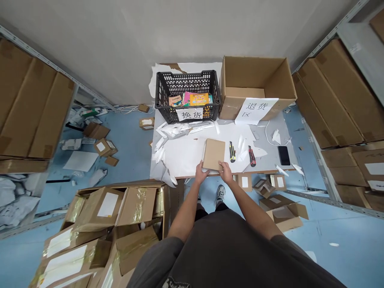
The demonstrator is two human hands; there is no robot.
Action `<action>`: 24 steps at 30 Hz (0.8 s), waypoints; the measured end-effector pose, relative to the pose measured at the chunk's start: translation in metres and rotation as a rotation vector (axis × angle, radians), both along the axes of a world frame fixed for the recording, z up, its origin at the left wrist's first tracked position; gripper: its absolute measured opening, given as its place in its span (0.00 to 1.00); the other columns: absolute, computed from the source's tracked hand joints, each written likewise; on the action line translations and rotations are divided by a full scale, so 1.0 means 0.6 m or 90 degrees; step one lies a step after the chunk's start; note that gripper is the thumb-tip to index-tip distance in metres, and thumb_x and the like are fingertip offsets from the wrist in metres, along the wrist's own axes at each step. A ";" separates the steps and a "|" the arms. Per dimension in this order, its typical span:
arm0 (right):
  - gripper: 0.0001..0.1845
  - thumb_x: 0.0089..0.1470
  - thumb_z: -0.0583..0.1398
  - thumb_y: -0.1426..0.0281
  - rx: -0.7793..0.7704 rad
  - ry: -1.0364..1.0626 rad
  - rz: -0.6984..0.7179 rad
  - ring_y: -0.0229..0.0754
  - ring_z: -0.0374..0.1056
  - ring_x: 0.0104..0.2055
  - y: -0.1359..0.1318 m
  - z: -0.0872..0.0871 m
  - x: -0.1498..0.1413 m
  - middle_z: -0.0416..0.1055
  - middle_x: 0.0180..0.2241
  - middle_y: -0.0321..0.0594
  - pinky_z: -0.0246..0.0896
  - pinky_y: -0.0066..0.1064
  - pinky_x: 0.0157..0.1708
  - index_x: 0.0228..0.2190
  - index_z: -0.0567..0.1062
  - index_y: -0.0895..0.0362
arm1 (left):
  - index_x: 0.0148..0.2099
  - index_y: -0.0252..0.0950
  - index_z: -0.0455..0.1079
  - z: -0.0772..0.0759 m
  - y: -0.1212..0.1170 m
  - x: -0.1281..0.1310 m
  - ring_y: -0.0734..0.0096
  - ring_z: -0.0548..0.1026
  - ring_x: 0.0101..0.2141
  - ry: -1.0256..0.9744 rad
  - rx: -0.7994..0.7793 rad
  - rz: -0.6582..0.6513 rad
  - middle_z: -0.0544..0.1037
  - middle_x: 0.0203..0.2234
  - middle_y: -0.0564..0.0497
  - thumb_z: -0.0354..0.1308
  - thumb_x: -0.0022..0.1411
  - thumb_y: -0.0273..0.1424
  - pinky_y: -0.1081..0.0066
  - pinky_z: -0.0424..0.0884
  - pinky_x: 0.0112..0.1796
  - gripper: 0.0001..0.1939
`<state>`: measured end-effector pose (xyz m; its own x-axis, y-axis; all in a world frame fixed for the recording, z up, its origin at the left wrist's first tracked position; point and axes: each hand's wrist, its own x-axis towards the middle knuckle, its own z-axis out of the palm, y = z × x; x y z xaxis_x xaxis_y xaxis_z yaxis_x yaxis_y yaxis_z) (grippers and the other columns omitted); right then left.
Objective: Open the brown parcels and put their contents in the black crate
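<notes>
A small brown cardboard box [214, 154] is at the front edge of the white-covered table [183, 156], between my two hands. My left hand [201, 173] grips its near left corner. At the near right corner, my right hand [225, 172] has its fingers closed on the cardboard. Just right of the box lies a yellow and black utility knife [232, 152]. Further right is a red and black utility knife [251, 156].
Behind stand a black plastic crate [164, 102] holding booklets [199, 99] and a large open carton [255, 94] with a paper sign. A phone [283, 155] lies at the right. Paper scraps [180, 129] litter the table. Packed parcels [97, 208] fill a big carton at my left.
</notes>
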<state>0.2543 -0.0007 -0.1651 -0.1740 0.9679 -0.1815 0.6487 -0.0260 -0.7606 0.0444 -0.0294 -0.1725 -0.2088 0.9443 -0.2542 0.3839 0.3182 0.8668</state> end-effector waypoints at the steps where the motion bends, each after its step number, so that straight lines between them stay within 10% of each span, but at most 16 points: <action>1: 0.32 0.54 0.63 0.71 -0.007 0.043 -0.016 0.53 0.68 0.64 -0.001 -0.002 -0.005 0.70 0.59 0.50 0.65 0.49 0.65 0.61 0.72 0.54 | 0.78 0.36 0.55 0.012 0.002 -0.005 0.47 0.67 0.66 0.011 0.007 0.001 0.68 0.65 0.36 0.69 0.57 0.34 0.51 0.62 0.67 0.50; 9: 0.39 0.54 0.65 0.64 -0.143 0.185 -0.030 0.52 0.77 0.55 0.001 0.005 -0.048 0.74 0.59 0.53 0.74 0.48 0.55 0.64 0.62 0.56 | 0.70 0.47 0.70 0.105 -0.006 -0.028 0.43 0.54 0.73 0.201 0.132 -0.129 0.52 0.77 0.47 0.64 0.66 0.30 0.42 0.57 0.70 0.31; 17: 0.44 0.57 0.61 0.72 0.002 -0.041 0.135 0.53 0.70 0.63 -0.011 0.050 -0.039 0.68 0.66 0.43 0.70 0.47 0.61 0.72 0.61 0.47 | 0.74 0.46 0.64 0.056 -0.045 -0.017 0.45 0.60 0.72 0.089 0.044 -0.108 0.40 0.79 0.45 0.63 0.68 0.30 0.49 0.66 0.67 0.35; 24: 0.44 0.56 0.62 0.75 -0.018 -0.100 0.135 0.55 0.72 0.61 -0.004 0.064 -0.045 0.70 0.65 0.45 0.70 0.48 0.60 0.71 0.63 0.48 | 0.74 0.45 0.63 0.049 -0.036 -0.037 0.49 0.60 0.72 0.026 0.048 -0.138 0.56 0.76 0.45 0.66 0.64 0.29 0.53 0.62 0.69 0.39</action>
